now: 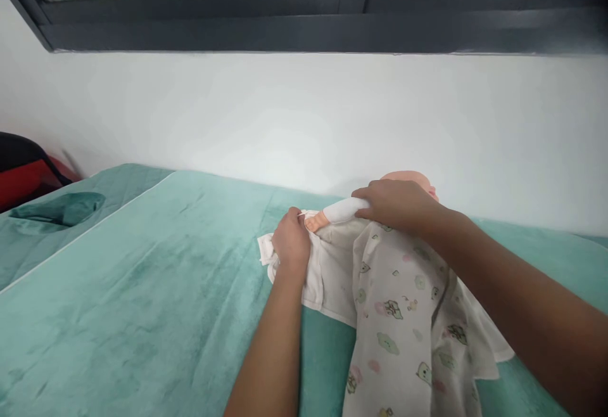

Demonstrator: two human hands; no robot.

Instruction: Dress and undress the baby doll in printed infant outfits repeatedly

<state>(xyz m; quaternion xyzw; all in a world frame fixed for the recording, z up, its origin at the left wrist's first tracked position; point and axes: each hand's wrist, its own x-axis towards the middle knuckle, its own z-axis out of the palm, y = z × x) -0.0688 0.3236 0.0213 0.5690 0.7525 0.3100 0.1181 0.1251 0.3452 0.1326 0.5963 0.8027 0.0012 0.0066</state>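
Note:
A baby doll (pixel 408 177) lies by the wall, its head partly behind my right hand. My right hand (pixel 392 201) is closed around the doll's arm (pixel 346 210), which is in a white sleeve with the small bare hand showing. A white baby garment (pixel 392 322) printed with green and pink figures drapes over the doll and toward me. My left hand (pixel 291 236) grips the garment's white sleeve, gathered near its opening. The doll's fingers reach the cloth beside my left fingertips. Most of the doll's body is hidden.
A teal padded cover (pixel 142 277) spreads under everything, with a pale seam at the left. Behind it rises a white wall (pixel 266 113) below a dark window frame (pixel 199 30). A red and black bag-like object (pixel 28 173) sits at the far left.

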